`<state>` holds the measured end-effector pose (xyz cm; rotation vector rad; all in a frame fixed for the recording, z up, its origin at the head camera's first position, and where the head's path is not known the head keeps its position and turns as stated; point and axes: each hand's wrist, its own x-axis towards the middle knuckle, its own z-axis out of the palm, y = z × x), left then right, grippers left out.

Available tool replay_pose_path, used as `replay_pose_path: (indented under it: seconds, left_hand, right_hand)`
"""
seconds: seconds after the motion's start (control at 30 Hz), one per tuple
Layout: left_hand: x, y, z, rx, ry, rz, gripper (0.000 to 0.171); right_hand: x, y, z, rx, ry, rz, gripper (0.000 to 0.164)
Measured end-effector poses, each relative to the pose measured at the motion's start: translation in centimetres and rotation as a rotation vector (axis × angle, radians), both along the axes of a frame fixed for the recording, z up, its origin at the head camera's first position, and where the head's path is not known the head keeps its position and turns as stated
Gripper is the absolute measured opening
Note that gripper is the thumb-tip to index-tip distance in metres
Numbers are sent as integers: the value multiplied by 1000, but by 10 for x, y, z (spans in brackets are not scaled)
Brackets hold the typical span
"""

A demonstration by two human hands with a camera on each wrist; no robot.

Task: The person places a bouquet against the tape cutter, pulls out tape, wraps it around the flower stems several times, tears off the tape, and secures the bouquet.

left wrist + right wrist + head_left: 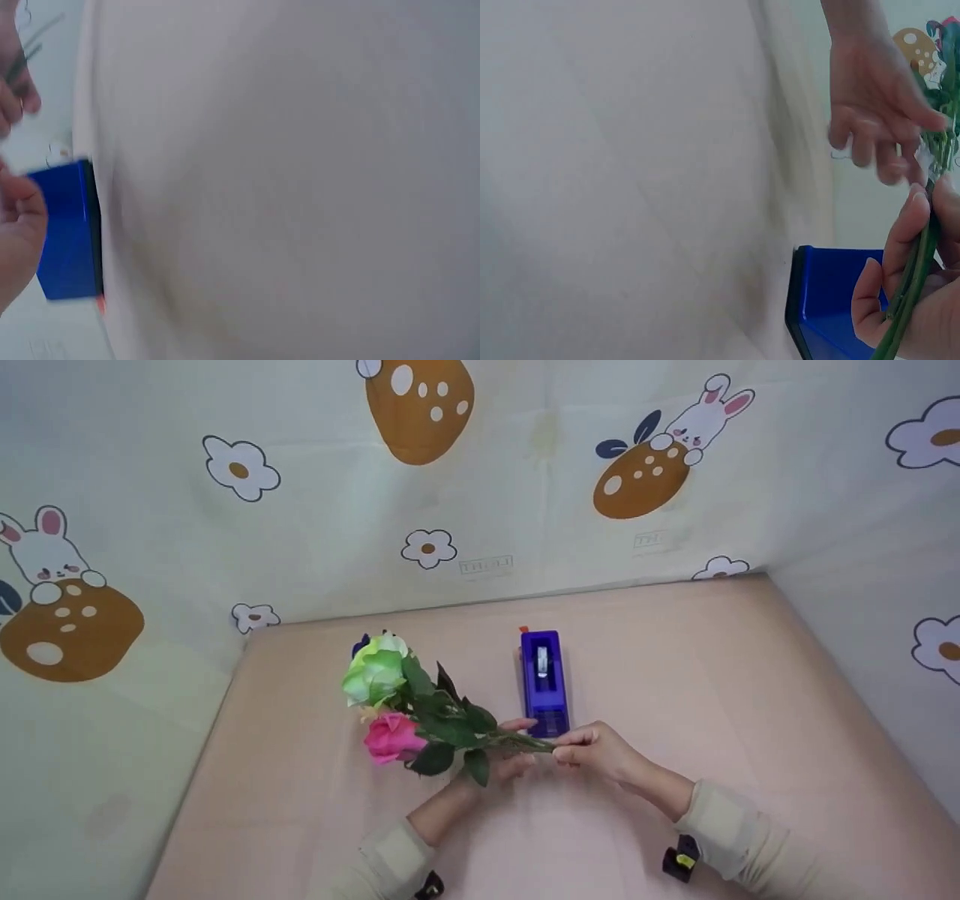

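A bunch of artificial flowers, with a pale green bloom and a pink rose, lies sideways in the air, heads to the left. My right hand pinches the stem ends; the right wrist view has its fingers and thumb around the green stems. Beneath the stems, my left hand has its fingers loosely bent and thumb apart, beside the stems without gripping them. A clear, shiny patch shows on the stems there. Just beyond the hands stands a blue tape dispenser.
Pinkish cloth covers the table. Behind and at the sides hangs a pale curtain printed with rabbits and flowers. An orange tip sticks out at the dispenser's far end.
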<state>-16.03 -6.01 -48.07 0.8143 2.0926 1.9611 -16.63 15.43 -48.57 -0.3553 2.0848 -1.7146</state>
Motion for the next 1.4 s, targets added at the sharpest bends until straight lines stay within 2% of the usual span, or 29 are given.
replay_pose_path:
  seconds: [0.03, 0.07, 0.13, 0.2, 0.27, 0.37, 0.47, 0.53, 0.67, 0.73, 0.83, 0.93, 1.07, 1.13, 1.2, 1.27, 1.3, 1.4]
  left_hand:
    - [3, 8, 0, -14, -3, 99, 41]
    - [4, 14, -5, 29, -4, 165, 38]
    - [6, 24, -13, 104, -90, 278, 29]
    - [6, 29, -21, 181, -163, 333, 23]
    - [4, 32, -27, 205, -187, 365, 20]
    - [1, 32, -27, 159, -228, 418, 27]
    - [0, 30, -22, 130, -304, 404, 27]
    - [2, 28, -17, 111, -332, 350, 24]
    - [1, 25, -22, 65, -304, 263, 23]
    - [-2, 24, -30, 49, -266, 241, 23]
    - [-2, 24, -33, 53, -216, 224, 24]
    - [-1, 25, -31, 51, -178, 222, 24]
    - [0, 29, -30, 65, -168, 262, 23]
    - [1, 32, -30, 74, -160, 288, 23]
    - [2, 34, -30, 91, -157, 305, 23]
    - [3, 35, -30, 98, -150, 311, 22]
    - [3, 35, -30, 100, -153, 303, 21]
    - [3, 32, -30, 101, -149, 260, 20]
  right_hand:
    - [0, -1, 0, -4, 1, -8, 31]
    - [0, -1, -1, -4, 6, -18, 32]
    - [1, -2, -2, -8, 13, -39, 33]
    - [2, -3, -3, -1, 29, -55, 32]
    - [3, -4, -3, 16, 45, -64, 30]
    - [4, -6, -2, 48, 52, -61, 25]
    - [5, -7, -1, 70, 31, -27, 22]
    - [2, -4, -1, 73, 7, 57, 26]
    - [-8, 7, -7, 63, -61, 238, 34]
    - [-9, 9, -10, 92, -49, 273, 35]
    - [-5, 5, -13, 216, 91, 248, 31]
    - [2, -2, -14, 420, 348, 194, 30]
    - [8, -8, -15, 654, 663, 93, 33]
    - [9, -11, -16, 725, 760, 45, 33]
    - [8, -13, -18, 762, 808, 10, 32]
    - [8, -14, -20, 746, 780, 2, 32]
    - [6, -13, -21, 711, 731, 13, 32]
    - [1, -8, -21, 496, 479, 106, 27]
